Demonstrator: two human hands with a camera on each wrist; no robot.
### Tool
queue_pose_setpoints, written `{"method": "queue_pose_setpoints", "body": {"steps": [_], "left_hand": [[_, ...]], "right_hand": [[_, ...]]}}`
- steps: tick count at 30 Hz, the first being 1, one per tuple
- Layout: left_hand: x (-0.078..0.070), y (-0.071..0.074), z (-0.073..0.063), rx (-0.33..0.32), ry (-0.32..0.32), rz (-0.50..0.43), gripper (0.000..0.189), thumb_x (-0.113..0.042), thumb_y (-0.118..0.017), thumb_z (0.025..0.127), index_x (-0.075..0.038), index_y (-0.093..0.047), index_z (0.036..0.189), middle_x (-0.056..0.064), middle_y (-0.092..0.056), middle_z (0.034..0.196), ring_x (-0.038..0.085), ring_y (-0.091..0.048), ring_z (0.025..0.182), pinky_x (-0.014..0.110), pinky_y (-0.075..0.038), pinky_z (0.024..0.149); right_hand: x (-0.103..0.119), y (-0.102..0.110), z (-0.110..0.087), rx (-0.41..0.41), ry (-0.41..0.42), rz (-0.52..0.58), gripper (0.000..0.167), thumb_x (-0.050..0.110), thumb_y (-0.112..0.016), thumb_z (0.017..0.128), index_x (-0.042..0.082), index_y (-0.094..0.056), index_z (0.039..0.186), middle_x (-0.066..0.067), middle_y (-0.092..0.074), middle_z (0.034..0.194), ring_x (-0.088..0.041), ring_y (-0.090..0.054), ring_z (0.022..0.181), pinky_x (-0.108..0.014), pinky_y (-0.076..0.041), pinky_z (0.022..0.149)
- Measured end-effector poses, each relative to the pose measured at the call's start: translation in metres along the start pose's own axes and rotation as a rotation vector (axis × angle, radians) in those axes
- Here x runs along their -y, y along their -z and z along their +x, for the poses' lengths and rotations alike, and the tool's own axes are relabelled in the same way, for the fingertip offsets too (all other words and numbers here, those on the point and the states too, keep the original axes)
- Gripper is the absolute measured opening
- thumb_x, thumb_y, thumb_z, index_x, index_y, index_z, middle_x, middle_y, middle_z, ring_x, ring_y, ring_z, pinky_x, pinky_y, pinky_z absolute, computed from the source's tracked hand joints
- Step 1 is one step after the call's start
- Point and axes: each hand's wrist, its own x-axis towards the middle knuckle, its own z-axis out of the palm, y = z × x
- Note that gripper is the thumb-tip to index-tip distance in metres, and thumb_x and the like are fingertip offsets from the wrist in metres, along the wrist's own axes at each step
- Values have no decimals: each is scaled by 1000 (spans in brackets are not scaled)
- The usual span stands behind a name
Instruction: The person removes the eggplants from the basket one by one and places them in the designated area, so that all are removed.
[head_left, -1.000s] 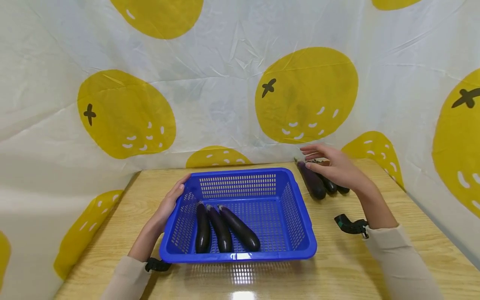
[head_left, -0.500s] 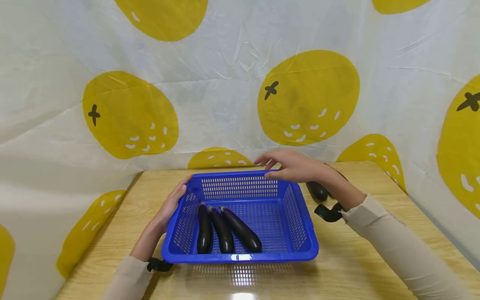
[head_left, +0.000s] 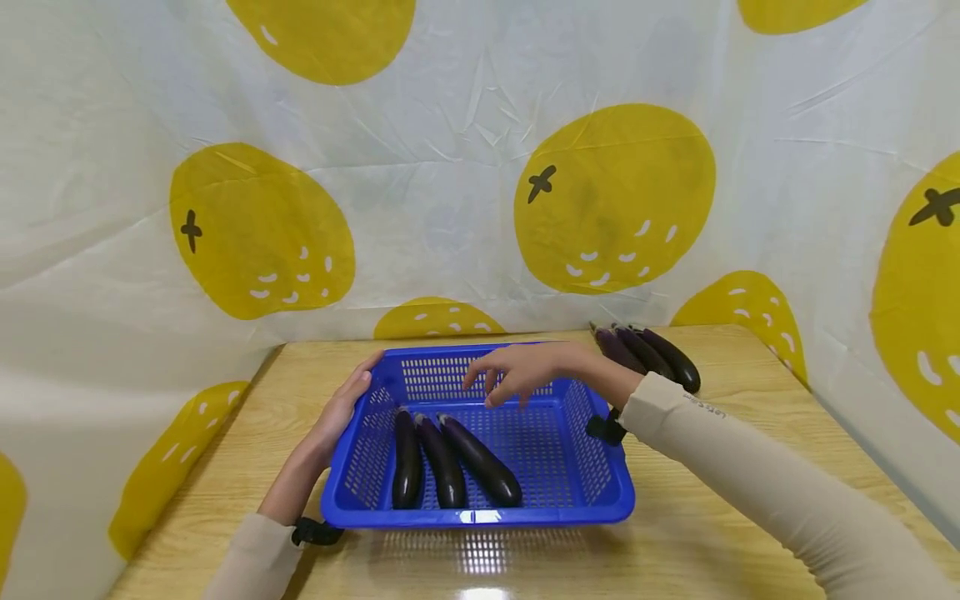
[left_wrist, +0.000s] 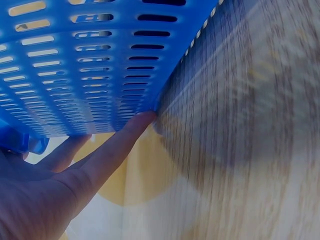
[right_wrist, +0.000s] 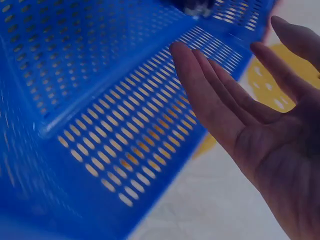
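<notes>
My left hand (head_left: 341,408) holds the left side of a blue plastic basket (head_left: 480,517). In the left wrist view its fingers (left_wrist: 110,150) stretch along the outside of the slotted wall, near the tabletop; the head view shows it at the rim. Three dark purple eggplants (head_left: 480,460) lie side by side in the left and middle of the basket, stems toward the back. Above the basket's back half hovers my right hand (head_left: 525,371), holding nothing. In the right wrist view its fingers (right_wrist: 210,100) are extended and spread over the slotted wall.
Several more eggplants (head_left: 663,354) lie grouped on the wooden table (head_left: 720,467) at the back right, beyond my right forearm. A white curtain (head_left: 427,217) printed with yellow fruit hangs along the table's back edge and sides.
My right hand has moved left and down from the eggplants at the back right to over the basket, with nothing in it. The left hand and basket stay in place.
</notes>
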Motion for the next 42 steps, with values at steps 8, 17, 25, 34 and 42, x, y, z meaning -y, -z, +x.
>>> {"method": "queue_pose_setpoints", "body": {"steps": [8, 17, 25, 34, 42], "left_hand": [[1, -1, 0, -2, -2, 4, 58, -46, -24, 113, -29, -11, 167, 10, -12, 175, 47, -20, 158, 70, -28, 119], [2, -2, 1, 4, -13, 6, 58, -45, -22, 114, -28, -10, 168, 11, -11, 175, 47, -19, 158, 70, -27, 119], [3, -2, 2, -1, -9, 11, 58, -45, -22, 113, -29, -11, 168, 10, -10, 175, 47, -18, 158, 69, -27, 119], [2, -1, 3, -3, -14, 14, 58, -46, -23, 113, -29, -11, 168, 10, -10, 175, 47, -17, 158, 70, -27, 118], [1, -3, 2, -16, -15, 1, 56, -42, -21, 114, -27, -12, 168, 11, -12, 175, 45, -20, 158, 66, -28, 120]], "right_hand": [[-3, -15, 19, 163, -80, 93, 37, 14, -62, 102, 21, -62, 138, -9, -67, 125, -34, -61, 128, -58, -59, 93], [-10, -28, 33, 258, -176, 122, 34, 18, -66, 101, 28, -65, 133, -5, -49, 152, -35, -64, 123, -56, -61, 89], [-9, -34, 38, 312, -204, 109, 27, 19, -67, 100, 27, -71, 126, 2, -60, 130, -34, -68, 113, -52, -63, 84], [-5, -34, 43, 260, -229, 82, 29, 17, -65, 101, 18, -68, 130, 0, -62, 122, -31, -69, 106, -53, -62, 85], [-10, -34, 51, 176, -201, 8, 30, 12, -66, 99, 17, -67, 129, -4, -58, 128, -23, -63, 109, -53, -63, 84]]}}
